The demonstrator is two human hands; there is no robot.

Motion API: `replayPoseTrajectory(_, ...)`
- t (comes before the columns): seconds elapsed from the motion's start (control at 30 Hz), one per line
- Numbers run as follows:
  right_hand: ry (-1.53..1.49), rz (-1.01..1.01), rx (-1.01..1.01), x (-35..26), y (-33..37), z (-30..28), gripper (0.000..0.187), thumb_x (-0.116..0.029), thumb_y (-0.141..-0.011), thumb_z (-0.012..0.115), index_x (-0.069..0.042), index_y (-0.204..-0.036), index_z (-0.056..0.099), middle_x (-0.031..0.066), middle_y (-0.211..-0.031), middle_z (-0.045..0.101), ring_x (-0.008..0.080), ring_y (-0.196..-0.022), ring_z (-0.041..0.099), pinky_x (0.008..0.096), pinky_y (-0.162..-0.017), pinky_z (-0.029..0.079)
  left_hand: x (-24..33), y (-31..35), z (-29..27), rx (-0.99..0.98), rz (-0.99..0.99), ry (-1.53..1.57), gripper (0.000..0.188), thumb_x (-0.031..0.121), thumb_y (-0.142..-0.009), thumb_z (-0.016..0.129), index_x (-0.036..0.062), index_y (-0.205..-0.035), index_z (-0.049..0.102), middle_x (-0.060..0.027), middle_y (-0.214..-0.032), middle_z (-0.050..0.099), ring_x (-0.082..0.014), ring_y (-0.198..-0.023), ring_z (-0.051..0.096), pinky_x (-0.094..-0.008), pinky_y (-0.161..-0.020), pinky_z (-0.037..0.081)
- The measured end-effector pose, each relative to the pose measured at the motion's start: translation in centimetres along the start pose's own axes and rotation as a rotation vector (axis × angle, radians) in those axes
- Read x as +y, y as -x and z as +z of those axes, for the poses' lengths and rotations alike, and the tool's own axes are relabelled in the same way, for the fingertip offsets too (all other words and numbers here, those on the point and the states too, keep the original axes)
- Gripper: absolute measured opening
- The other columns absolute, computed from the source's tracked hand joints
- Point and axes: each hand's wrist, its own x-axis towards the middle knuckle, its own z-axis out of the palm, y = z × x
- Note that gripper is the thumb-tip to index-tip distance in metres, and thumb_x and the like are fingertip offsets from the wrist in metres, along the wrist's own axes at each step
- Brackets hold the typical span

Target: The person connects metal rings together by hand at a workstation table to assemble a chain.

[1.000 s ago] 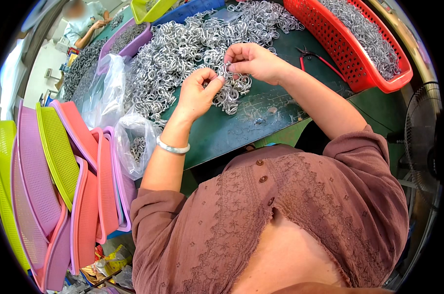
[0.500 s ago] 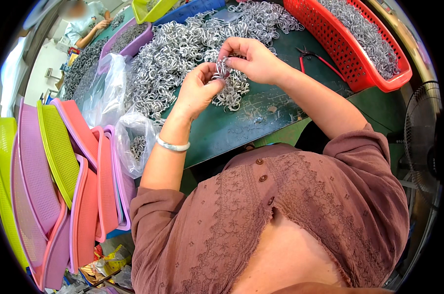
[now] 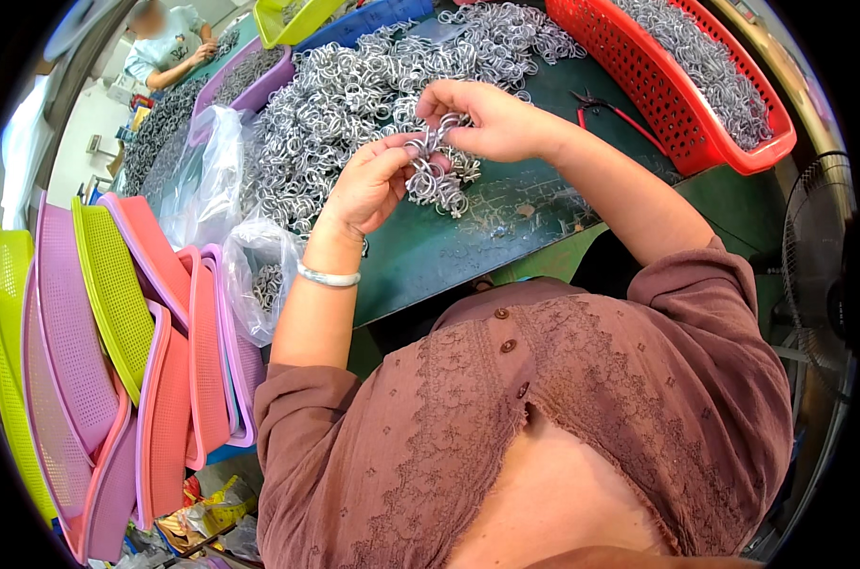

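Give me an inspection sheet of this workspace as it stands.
Surface: dark green tabletop, scratched near the front edge.
Work items: heaped silver-grey metal rings; similar pieces fill a red perforated plastic basket.
Clutter: red-handled metal pliers near the basket; crumpled clear plastic bags.
Hands: left hand and right hand both hold a small cluster of rings.
Cables: thin dark line, possibly a cord, near the black caged fan.
Surroundings: pink, purple and lime plastic baskets stacked left; another person upper left.

The left hand (image 3: 365, 185) has shifted slightly leftward.
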Motion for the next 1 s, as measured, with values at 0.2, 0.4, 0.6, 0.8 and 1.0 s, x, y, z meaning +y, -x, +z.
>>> replayPoseTrajectory(0.2,0.074,0.038,-0.076,-0.1,0.3,0.3,0.024,-0.008,-0.071,0.057,-0.001,-0.094,0.057,0.0133,-0.084,0.061,0.0212,-0.079,0.058,0.0304,-0.073,0.045,-0.7,-0.3,-0.2,0.052,0.025,0.039,0.033,0.009,-0.088,0.038,-0.0061,-0.116,0.042,-0.0138,-0.098,0.057,-0.0201,-0.085,0.059,-0.0309,-0.076,0.048)
replayPoseTrajectory(0.4,-0.102,0.124,-0.056,0.0,0.1,0.6,0.019,-0.004,-0.074,0.055,0.000,-0.092,0.057,0.0097,-0.082,0.061,0.0166,-0.076,0.057,0.0285,-0.070,0.045,-0.5,0.1,1.4,0.099,0.070,-0.124,0.040,0.008,-0.082,0.052,-0.0009,-0.119,0.039,-0.0095,-0.097,0.056,-0.0166,-0.086,0.056,-0.0283,-0.075,0.047)
replayPoseTrajectory(0.6,-0.502,0.362,-0.020,-0.8,-0.4,0.6,0.012,0.001,-0.075,0.054,0.000,-0.087,0.056,0.0039,-0.074,0.056,0.0088,-0.061,0.053,0.0223,-0.056,0.043,-2.1,-0.5,0.2,0.409,0.427,-0.851,0.033,0.005,-0.072,0.057,0.0005,-0.104,0.050,-0.0083,-0.092,0.058,-0.0134,-0.082,0.056,-0.0259,-0.073,0.045)
replayPoseTrajectory(0.8,-0.671,0.472,-0.030,0.4,-0.8,-0.1,0.013,0.001,-0.076,0.052,0.001,-0.089,0.056,0.0042,-0.078,0.058,0.0105,-0.062,0.054,0.0218,-0.057,0.043,-2.7,-0.4,0.9,0.453,0.516,-0.910,0.028,0.006,-0.076,0.052,0.0002,-0.103,0.054,-0.0100,-0.080,0.060,-0.0142,-0.067,0.055,-0.0262,-0.061,0.044)
replayPoseTrajectory(1.0,-0.795,0.599,-0.011,1.2,-0.8,-0.3,0.013,0.001,-0.077,0.051,0.000,-0.089,0.056,0.0050,-0.081,0.059,0.0103,-0.063,0.054,0.0211,-0.057,0.044,-3.1,-0.5,0.2,0.415,0.574,-1.013,0.020,0.006,-0.081,0.050,-0.0002,-0.100,0.055,0.0006,-0.074,0.055,-0.0054,-0.065,0.046,-0.0204,-0.059,0.039)
